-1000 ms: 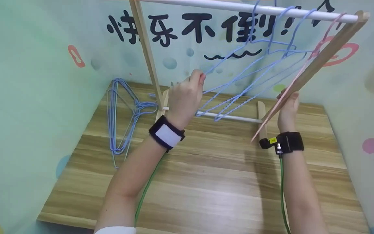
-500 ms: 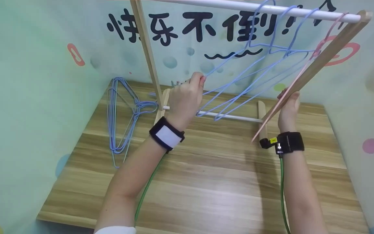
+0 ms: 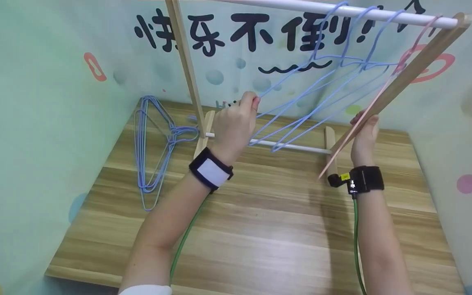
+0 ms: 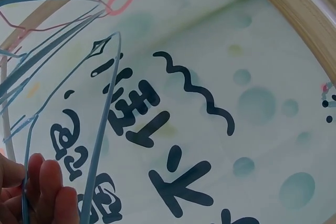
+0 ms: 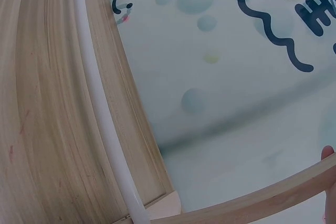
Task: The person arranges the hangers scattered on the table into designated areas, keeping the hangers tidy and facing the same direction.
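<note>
My left hand (image 3: 234, 127) pinches the lower side of a blue wire hanger (image 3: 285, 79). In the left wrist view, its fingers (image 4: 47, 182) close around the thin wire. That hanger's hook sits over the white top bar (image 3: 293, 5) of a wooden rack. Two more blue hangers (image 3: 340, 84) and a pink hanger (image 3: 400, 66) hang to its right, their wires overlapping. Around the rack's right post (image 3: 420, 61), low down, my right hand (image 3: 365, 137) keeps a grip. The right wrist view shows only one fingertip (image 5: 327, 152) beside the post; the rest is out of frame.
A bundle of blue hangers (image 3: 139, 151) lies on the wooden table (image 3: 268, 237), left of the rack's left post (image 3: 187, 69). A white lower bar (image 3: 301, 147) joins the rack's feet. A printed backdrop stands behind, and green cables trail from both wrists.
The hook of the held blue hanger has come down onto the white bar. The rack's top has shifted slightly right. Both hands stay almost where they were.
</note>
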